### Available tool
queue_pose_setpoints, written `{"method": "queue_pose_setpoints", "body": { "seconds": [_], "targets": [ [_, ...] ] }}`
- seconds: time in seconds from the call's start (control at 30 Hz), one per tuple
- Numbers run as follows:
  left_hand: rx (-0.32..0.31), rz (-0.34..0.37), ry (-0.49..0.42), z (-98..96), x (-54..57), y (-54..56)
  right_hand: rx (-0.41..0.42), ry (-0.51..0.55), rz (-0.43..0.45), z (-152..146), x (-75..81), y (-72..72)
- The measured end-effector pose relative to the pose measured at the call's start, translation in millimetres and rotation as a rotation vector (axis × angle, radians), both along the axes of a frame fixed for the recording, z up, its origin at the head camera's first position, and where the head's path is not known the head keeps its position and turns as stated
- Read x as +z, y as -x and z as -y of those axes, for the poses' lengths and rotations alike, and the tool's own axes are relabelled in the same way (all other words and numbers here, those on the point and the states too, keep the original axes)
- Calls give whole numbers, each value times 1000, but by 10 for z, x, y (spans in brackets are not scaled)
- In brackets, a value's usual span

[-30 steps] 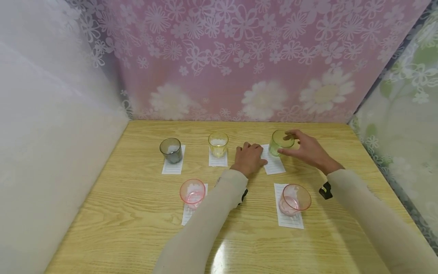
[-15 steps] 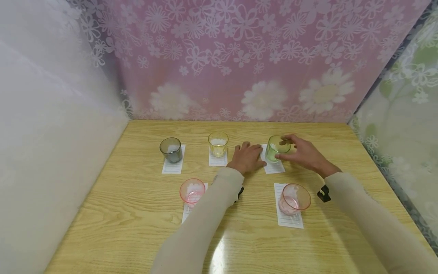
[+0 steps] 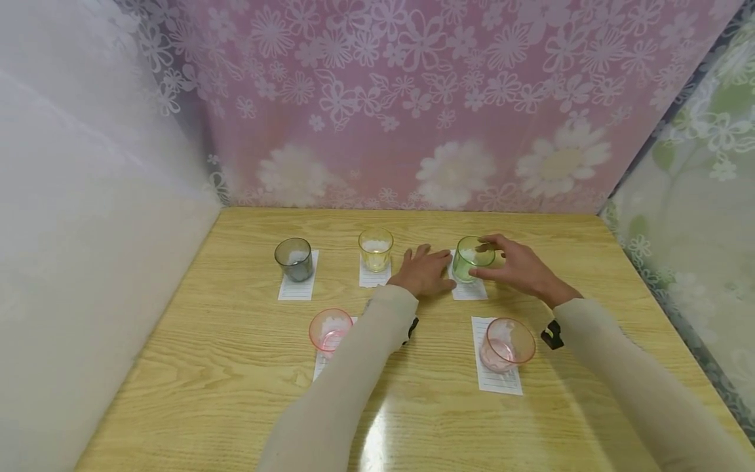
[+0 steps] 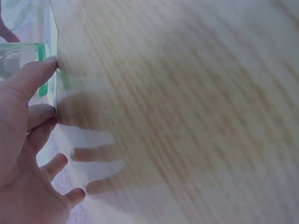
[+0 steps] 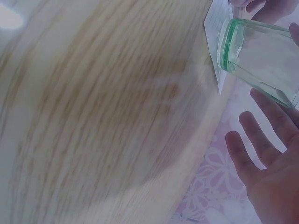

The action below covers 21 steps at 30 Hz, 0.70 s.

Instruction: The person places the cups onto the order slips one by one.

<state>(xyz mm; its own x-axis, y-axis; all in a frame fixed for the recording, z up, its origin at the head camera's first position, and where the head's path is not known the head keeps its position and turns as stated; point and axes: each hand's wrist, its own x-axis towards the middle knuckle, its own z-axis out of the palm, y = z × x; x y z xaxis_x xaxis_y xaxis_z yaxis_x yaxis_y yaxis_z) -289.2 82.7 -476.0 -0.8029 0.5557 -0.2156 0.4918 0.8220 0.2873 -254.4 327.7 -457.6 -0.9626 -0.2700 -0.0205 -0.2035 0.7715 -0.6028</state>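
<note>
A green glass cup (image 3: pixel 468 265) is upright over a lined paper slip (image 3: pixel 470 292) at the back right. My right hand (image 3: pixel 522 267) pinches the cup between thumb and fingers near the rim, its other fingers spread in the right wrist view. That view shows the cup's thick green base (image 5: pixel 227 45) at the paper, apparently resting on it. My left hand (image 3: pixel 423 272) lies on the table just left of the cup, fingers spread, fingertips and thumb at the slip's left edge. In the left wrist view its fingertips (image 4: pixel 50 61) press down beside the cup.
A grey cup (image 3: pixel 297 267), a yellow cup (image 3: pixel 377 257) and two pink cups, one left (image 3: pixel 326 328) and one right (image 3: pixel 501 354), stand on paper slips on the wooden table (image 3: pixel 224 367). My left forearm partly covers the left pink cup's slip. Flowered cloth walls close in the table.
My right hand has brought the green cup leftward and toward me, down onto the slip's area. My left hand has stayed by the slip, shifting slightly left.
</note>
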Motion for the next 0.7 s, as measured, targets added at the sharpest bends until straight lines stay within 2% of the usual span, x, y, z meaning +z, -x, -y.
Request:
{"method": "queue_pose_setpoints", "body": {
  "seconds": [0.2,0.33,0.43,0.57,0.7],
  "targets": [
    [7,67,-19,2,4,32,13,8,10,7,-5,-12],
    [11,93,-10,-44,-120,152,17,13,10,11,0,-13],
    [7,105,-4,-62,-167,205,22,13,14,14,-7,-10],
    [2,124,-4,-65,-133,193,21,-10,15,16,-10,-11],
    [4,144,-21,-75,-220,254,15,-45,12,20,-6,-14]
  ]
}}
